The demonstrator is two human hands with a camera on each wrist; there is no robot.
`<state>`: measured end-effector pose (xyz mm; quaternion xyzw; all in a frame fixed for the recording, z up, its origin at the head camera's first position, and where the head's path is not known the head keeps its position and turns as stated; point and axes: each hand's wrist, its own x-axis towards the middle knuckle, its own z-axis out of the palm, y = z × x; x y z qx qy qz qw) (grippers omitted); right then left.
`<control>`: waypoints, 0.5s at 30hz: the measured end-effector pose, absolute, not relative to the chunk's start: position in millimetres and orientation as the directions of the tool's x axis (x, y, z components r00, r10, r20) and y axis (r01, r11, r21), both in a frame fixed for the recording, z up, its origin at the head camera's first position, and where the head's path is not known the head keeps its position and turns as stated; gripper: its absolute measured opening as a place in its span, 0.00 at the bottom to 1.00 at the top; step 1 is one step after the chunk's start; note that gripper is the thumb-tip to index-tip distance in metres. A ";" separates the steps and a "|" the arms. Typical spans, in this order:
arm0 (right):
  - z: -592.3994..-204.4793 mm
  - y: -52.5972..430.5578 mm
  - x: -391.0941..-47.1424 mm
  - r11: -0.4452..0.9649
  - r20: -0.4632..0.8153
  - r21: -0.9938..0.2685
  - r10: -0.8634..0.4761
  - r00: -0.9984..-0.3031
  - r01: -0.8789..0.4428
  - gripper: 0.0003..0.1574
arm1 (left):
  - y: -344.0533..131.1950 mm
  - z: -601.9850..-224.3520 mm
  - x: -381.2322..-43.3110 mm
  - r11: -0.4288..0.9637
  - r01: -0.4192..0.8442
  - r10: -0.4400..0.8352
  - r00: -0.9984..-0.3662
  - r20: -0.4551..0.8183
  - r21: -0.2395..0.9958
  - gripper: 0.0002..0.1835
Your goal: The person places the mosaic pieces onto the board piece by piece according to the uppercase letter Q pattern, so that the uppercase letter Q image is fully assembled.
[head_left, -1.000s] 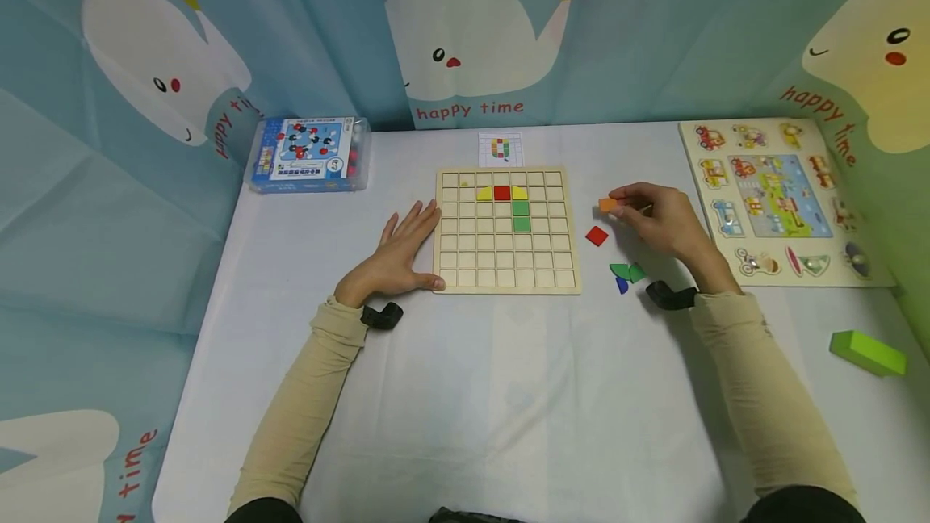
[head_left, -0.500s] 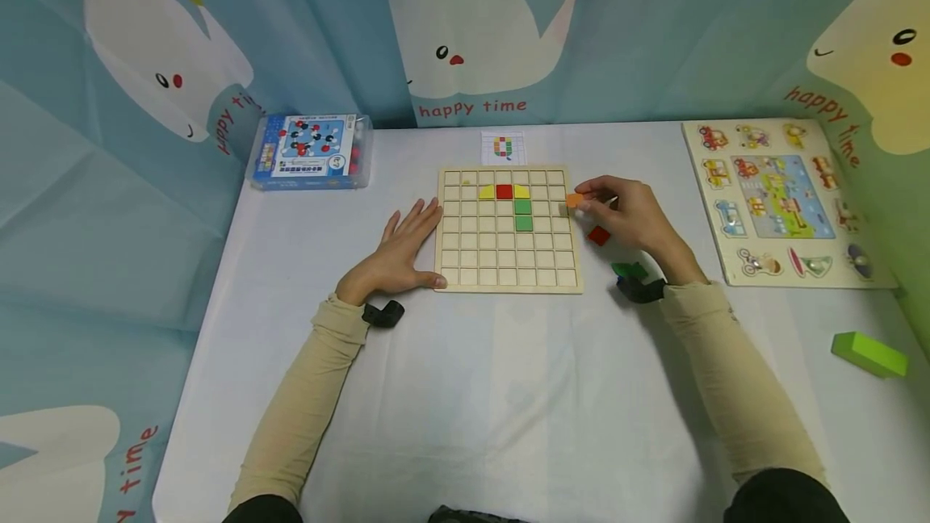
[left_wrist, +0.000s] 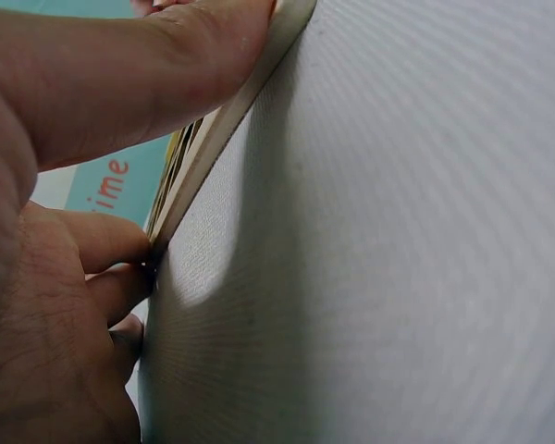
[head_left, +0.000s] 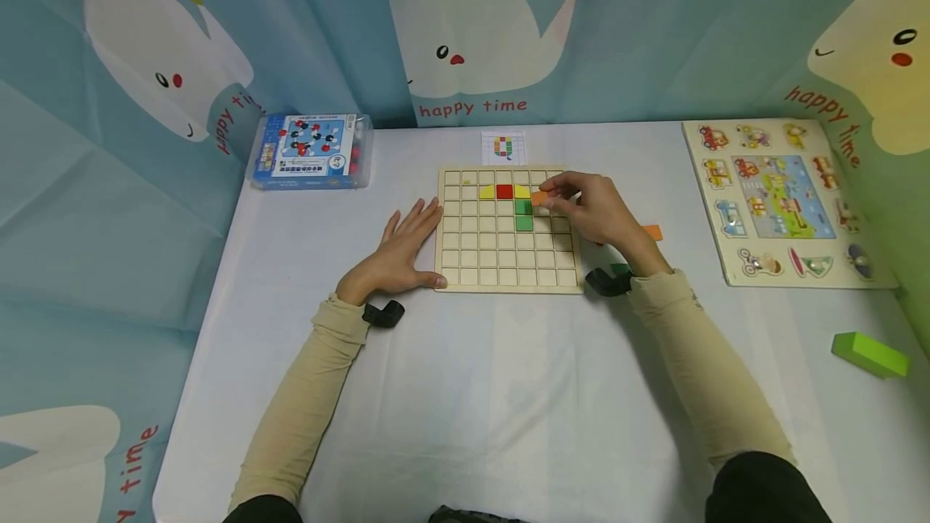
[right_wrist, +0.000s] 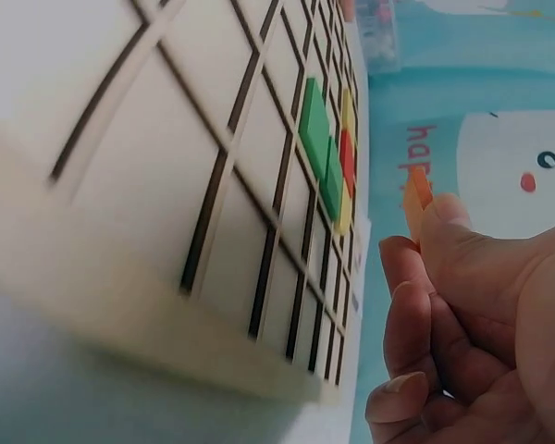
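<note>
A wooden grid board (head_left: 487, 261) lies on the table and holds two yellow pieces (head_left: 487, 193), a red square (head_left: 504, 192) between them and two green squares (head_left: 524, 223) in a column below the right yellow one. My right hand (head_left: 597, 208) pinches an orange piece (head_left: 539, 198) between thumb and fingertips over the board, just right of the yellow piece. In the right wrist view the orange piece (right_wrist: 416, 203) stands apart from the board. My left hand (head_left: 395, 257) lies with straight fingers against the board's left edge, its thumb at the lower corner.
A small pattern card (head_left: 503, 148) lies behind the board. Another orange piece (head_left: 653, 232) and a partly hidden green piece (head_left: 620, 269) lie by my right forearm. A plastic box (head_left: 312, 152) stands back left, a picture puzzle (head_left: 785, 200) back right, a green block (head_left: 869, 354) at right.
My right hand has carried the orange piece leftward from the table to over the board. Its arm now covers most of the loose pieces. The left hand has stayed in place.
</note>
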<state>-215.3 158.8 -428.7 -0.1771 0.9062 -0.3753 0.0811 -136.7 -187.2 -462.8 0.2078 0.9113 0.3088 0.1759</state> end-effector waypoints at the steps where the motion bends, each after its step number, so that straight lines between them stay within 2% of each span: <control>1: -428.8 156.6 -215.5 0.649 -0.010 -0.713 -0.388 -0.922 -0.266 0.16 | -187.2 -462.5 -136.5 0.723 0.269 0.487 -0.852 -0.193 0.637 0.66; 15: -434.2 131.8 -218.2 0.607 0.011 -0.728 -0.455 -0.890 -0.320 0.17 | -187.2 -462.7 -136.9 0.720 0.275 0.489 -0.852 -0.185 0.638 0.66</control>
